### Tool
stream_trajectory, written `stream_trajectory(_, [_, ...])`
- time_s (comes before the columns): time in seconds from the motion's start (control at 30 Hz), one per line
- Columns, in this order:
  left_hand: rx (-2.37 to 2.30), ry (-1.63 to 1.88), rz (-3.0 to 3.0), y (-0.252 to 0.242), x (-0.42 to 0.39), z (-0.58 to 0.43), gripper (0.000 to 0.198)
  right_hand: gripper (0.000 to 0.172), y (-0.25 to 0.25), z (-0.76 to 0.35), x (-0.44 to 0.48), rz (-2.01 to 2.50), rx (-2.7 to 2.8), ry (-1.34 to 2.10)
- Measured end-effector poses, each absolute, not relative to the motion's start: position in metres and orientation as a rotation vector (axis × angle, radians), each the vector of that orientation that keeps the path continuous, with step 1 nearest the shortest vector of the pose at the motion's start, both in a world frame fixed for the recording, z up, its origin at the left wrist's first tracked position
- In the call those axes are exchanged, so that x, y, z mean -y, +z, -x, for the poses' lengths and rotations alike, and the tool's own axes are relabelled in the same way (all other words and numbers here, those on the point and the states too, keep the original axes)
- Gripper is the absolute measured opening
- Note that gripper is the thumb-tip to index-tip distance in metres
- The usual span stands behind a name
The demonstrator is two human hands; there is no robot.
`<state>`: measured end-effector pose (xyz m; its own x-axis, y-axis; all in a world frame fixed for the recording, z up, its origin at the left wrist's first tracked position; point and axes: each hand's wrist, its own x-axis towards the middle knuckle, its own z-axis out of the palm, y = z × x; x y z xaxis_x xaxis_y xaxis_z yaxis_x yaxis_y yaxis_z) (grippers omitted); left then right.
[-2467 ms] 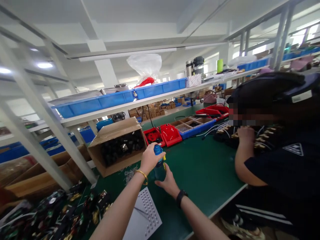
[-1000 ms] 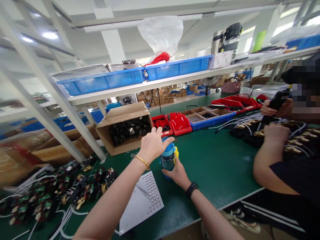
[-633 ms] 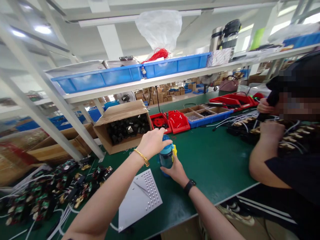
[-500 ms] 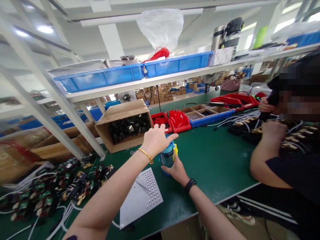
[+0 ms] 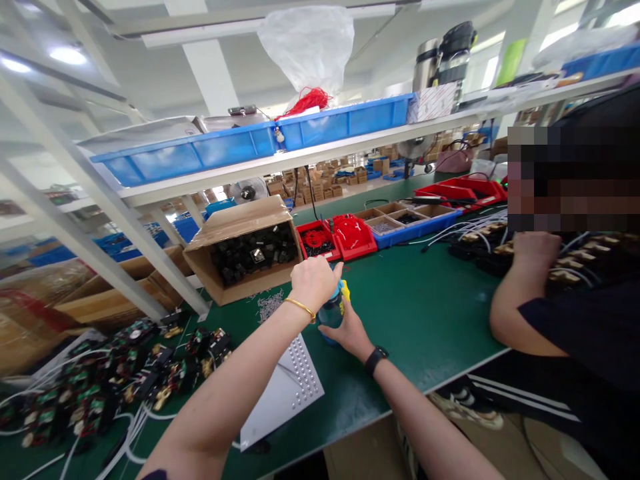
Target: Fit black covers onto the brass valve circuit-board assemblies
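A small blue water bottle (image 5: 331, 313) with a yellow clip stands upright on the green bench (image 5: 430, 313). My left hand (image 5: 314, 281), with a gold bangle on the wrist, is curled over the bottle's cap. My right hand (image 5: 350, 330), with a black watch on the wrist, wraps the bottle's lower body from the near side. Most of the bottle is hidden by the two hands.
A white perforated plate (image 5: 287, 393) lies by my left forearm. An open cardboard box (image 5: 243, 253) of black parts and red bins (image 5: 345, 237) stand behind. Wired black assemblies (image 5: 100, 387) lie at left. Another person (image 5: 565, 307) sits at right, forearm on the bench.
My left hand, spread open above the cap half a second ago, has closed down over it. The right hand has kept its hold on the bottle's body. The view has shifted slightly.
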<state>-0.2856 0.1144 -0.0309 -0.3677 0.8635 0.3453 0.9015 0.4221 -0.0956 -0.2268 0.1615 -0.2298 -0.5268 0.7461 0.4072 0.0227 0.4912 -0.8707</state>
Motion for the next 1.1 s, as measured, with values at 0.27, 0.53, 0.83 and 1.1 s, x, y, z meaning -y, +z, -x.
stream_trajectory(0.27, [2.239, -0.105, 1.659, -0.035, -0.109, 0.293, 0.05, 0.083, -0.232, 0.226, -0.163, 0.607, 1.889, 1.107])
stream_trajectory(0.53, [2.041, -0.142, 2.124, -0.026, -0.102, 0.316, 0.031, 0.067, -0.228, 0.223, -0.162, 0.6, 1.883, 1.137])
stream_trajectory(0.83, [2.282, -0.516, 1.714, -0.035, -0.086, 0.311, 0.067, 0.067, -0.227, 0.223, -0.16, 0.587, 1.892, 1.111])
stream_trajectory(1.1, [2.185, -0.09, 1.964, -0.026, -0.105, 0.302, 0.046, 0.062, -0.229, 0.224, -0.159, 0.608, 1.866, 1.009])
